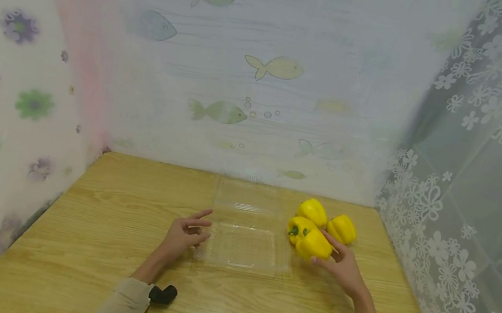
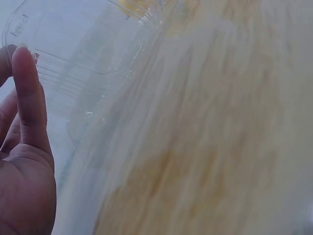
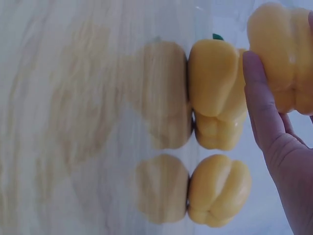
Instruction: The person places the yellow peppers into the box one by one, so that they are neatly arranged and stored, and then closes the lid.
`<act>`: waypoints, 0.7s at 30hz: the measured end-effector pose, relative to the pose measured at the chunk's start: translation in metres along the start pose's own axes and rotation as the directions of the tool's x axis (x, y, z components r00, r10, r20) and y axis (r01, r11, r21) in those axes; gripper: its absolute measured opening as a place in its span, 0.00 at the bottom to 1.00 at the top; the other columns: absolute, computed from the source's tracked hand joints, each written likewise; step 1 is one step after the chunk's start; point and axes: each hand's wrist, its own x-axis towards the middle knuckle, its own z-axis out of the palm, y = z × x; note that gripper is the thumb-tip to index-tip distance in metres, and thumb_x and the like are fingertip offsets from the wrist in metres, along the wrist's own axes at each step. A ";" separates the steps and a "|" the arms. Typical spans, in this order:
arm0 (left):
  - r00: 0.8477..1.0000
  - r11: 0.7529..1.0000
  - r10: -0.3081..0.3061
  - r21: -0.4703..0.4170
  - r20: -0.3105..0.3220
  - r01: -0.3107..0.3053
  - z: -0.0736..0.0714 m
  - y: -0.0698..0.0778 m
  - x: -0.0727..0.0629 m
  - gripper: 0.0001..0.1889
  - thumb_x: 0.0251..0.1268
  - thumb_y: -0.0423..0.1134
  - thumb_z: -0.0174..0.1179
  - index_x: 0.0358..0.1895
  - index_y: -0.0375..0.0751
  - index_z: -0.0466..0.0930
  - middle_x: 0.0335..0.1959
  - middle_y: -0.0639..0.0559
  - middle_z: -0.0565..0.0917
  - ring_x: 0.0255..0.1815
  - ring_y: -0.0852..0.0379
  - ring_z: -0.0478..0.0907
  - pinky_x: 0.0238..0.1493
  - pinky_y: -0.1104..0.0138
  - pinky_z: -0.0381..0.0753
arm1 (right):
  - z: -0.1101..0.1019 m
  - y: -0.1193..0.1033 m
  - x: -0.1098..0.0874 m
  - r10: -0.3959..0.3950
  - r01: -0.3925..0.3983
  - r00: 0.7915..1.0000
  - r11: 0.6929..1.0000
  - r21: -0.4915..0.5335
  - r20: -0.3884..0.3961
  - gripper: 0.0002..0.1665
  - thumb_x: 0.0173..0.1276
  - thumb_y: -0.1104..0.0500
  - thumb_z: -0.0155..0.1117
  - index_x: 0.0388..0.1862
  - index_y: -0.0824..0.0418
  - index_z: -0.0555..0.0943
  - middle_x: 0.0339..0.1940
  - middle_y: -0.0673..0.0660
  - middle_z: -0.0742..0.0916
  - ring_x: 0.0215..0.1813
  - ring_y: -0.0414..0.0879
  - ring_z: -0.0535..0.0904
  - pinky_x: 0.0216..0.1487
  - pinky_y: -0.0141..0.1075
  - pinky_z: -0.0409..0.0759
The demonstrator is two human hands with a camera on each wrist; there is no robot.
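Beige sleeves (image 1: 121,304) lie nearest the camera, our forearms slanting inward over the tabletop (image 1: 96,219) from either side. Our right hand (image 1: 344,266) reaches from the right, palm turned inward, thumb and fingers curled about one yellow pepper (image 1: 316,246), which the right wrist view shows raised off the surface. Its three companions (image 1: 313,212) rest just beyond and to the right of the container. Our left hand (image 1: 180,233) sits at the left edge of the clear plastic container (image 1: 243,246), fingers parted and lightly bent (whether they press on the thin rim, we cannot tell). Judging by this pose, lifting the pepper away from the others is the step in hand, and we should do it with a moderate squeeze on opposite flanks, since the glossy skin looks likely to slip. We would raise it well clear of the pepper close behind before any sideways move, lest we knock that one rolling. The left hand would do best to steady the container gently; such a light shell probably slides or flexes at a nudge.
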 end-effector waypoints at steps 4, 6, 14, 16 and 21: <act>1.000 1.000 0.010 -0.006 0.010 -0.010 0.000 -0.001 0.000 0.20 0.64 0.24 0.67 0.57 0.15 0.77 0.76 0.29 0.64 0.32 0.64 0.81 0.28 0.73 0.80 | 0.004 -0.007 0.001 0.001 0.000 1.000 0.999 0.054 -0.011 0.45 0.68 0.62 0.71 0.80 0.63 0.62 0.82 0.68 0.60 0.78 0.70 0.58 0.58 0.23 0.75; 1.000 1.000 0.012 -0.011 0.012 -0.012 0.000 -0.001 0.000 0.21 0.64 0.24 0.67 0.57 0.14 0.77 0.76 0.30 0.64 0.31 0.64 0.81 0.28 0.72 0.80 | 0.006 -0.009 0.003 0.003 -0.002 1.000 0.998 0.067 -0.014 0.45 0.68 0.62 0.71 0.80 0.63 0.62 0.82 0.69 0.59 0.77 0.71 0.58 0.56 0.24 0.77; 0.999 0.999 0.051 -0.013 -0.003 -0.051 0.003 -0.004 0.001 0.20 0.64 0.23 0.66 0.56 0.14 0.77 0.75 0.28 0.64 0.30 0.65 0.79 0.26 0.73 0.79 | 0.015 -0.018 0.009 -0.049 0.053 0.998 0.991 0.123 -0.037 0.45 0.67 0.66 0.71 0.80 0.64 0.63 0.80 0.68 0.63 0.72 0.46 0.71 0.56 0.28 0.81; 0.997 0.997 0.071 -0.014 -0.018 -0.071 0.004 -0.005 0.000 0.19 0.63 0.22 0.66 0.55 0.14 0.78 0.75 0.27 0.64 0.29 0.65 0.79 0.25 0.74 0.79 | 0.019 -0.019 0.011 -0.084 0.088 0.996 0.985 0.149 -0.033 0.44 0.66 0.68 0.71 0.79 0.65 0.63 0.79 0.68 0.65 0.68 0.36 0.73 0.57 0.29 0.81; 0.993 0.995 0.099 -0.024 -0.059 -0.100 0.008 -0.007 0.001 0.17 0.62 0.21 0.66 0.53 0.12 0.78 0.74 0.24 0.64 0.27 0.65 0.78 0.23 0.74 0.78 | 0.027 -0.022 0.015 -0.156 0.153 0.988 0.968 0.201 0.002 0.44 0.67 0.70 0.69 0.79 0.66 0.63 0.78 0.62 0.69 0.65 0.32 0.75 0.57 0.29 0.81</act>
